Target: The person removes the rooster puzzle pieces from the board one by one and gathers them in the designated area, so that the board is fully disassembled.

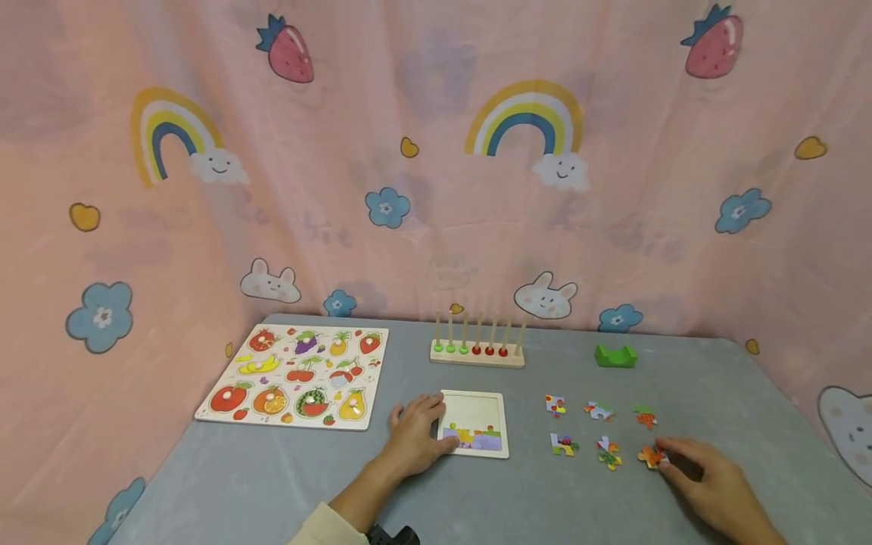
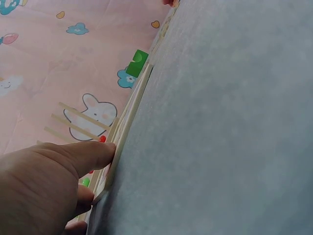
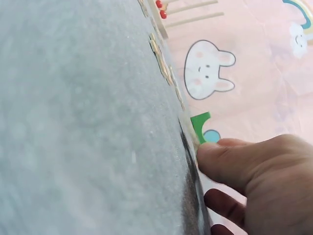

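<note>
A square wooden puzzle tray [image 1: 474, 409] lies on the table, its lower part filled with joined purple, yellow and green pieces [image 1: 470, 437]. My left hand [image 1: 417, 437] holds the tray at its left side, thumb near the lower corner and fingers along the upper left. In the left wrist view the thumb [image 2: 100, 154] presses on the tray's edge [image 2: 131, 122]. At the right, my right hand [image 1: 711, 481] pinches an orange jigsaw piece [image 1: 649, 456] between thumb and forefinger. Several loose pieces, among them a red-and-green one [image 1: 644, 416], lie between the hands.
A fruit peg puzzle board [image 1: 320, 415] lies at the left. Behind the tray stands a wooden peg rack [image 1: 477, 359] with green and red beads. A green notched block [image 1: 616, 357] sits at the back right. A pink printed curtain [image 1: 436, 257] rises behind the grey table [image 1: 518, 499].
</note>
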Available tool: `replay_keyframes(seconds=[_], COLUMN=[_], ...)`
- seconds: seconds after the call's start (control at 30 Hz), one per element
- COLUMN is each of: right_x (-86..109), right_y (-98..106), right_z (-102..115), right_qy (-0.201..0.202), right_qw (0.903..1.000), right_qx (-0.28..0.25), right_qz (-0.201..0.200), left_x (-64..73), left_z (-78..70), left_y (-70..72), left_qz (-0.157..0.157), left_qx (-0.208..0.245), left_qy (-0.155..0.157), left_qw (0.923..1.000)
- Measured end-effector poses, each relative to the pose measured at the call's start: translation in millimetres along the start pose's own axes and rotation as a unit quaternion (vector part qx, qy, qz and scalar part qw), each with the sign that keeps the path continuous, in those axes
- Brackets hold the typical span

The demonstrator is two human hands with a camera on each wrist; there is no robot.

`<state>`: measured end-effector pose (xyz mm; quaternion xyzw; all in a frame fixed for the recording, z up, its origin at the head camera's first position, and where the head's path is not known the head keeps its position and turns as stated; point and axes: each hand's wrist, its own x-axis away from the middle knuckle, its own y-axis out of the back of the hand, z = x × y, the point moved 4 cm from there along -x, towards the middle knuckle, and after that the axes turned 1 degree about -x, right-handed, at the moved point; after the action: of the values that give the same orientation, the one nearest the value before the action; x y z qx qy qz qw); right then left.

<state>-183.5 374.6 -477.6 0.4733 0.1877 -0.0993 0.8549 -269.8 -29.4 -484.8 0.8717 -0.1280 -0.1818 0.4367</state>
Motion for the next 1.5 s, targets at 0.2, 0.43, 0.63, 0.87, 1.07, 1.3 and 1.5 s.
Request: replay_keyframes(seconds=[0.2,0.43,0.63,0.87,1.07,1.3,1.5], right_x=[-0.6,-4.0,-11.0,-22.6,-29.4,-40.2,-48.9], right_y=[-2.2,0.8,9.6,22.6,30.6,33.2,29.0], right_z=[-0.4,2.0,16.6,43.1,71.6,104.4,126.9], right_qy=[0.003,0.012,0.079,0.087,0.114,0.155,0.162], right_qw=[0.9996,0.9992,0.9958,0.9952,0.9908,0.9813,0.9799], right_qx=[0.024,0.038,0.01,-0.007,-0.049,-0.096,-0.103], right_qz=[0.015,0.004,-0.046,-0.045,-0.054,-0.062,-0.055], left_x=[1.1,0.8,2.6,3.8,3.6,2.5,1.6], left_z=[2.0,3.0,2.7,2.1,1.6,0.7,1.1], left_y=[0.9,0.6,-0.3,-2.7,-3.5,-1.1,0.1], left_qz=[-0.002,-0.001,0.001,0.004,0.005,0.004,0.001], left_qx=[0.006,0.004,0.007,0.009,0.01,0.011,0.011], left_qy=[0.001,0.006,0.007,0.009,0.007,0.004,-0.003], left_qw=[1.0,1.0,1.0,0.9999,0.9999,0.9999,0.9999])
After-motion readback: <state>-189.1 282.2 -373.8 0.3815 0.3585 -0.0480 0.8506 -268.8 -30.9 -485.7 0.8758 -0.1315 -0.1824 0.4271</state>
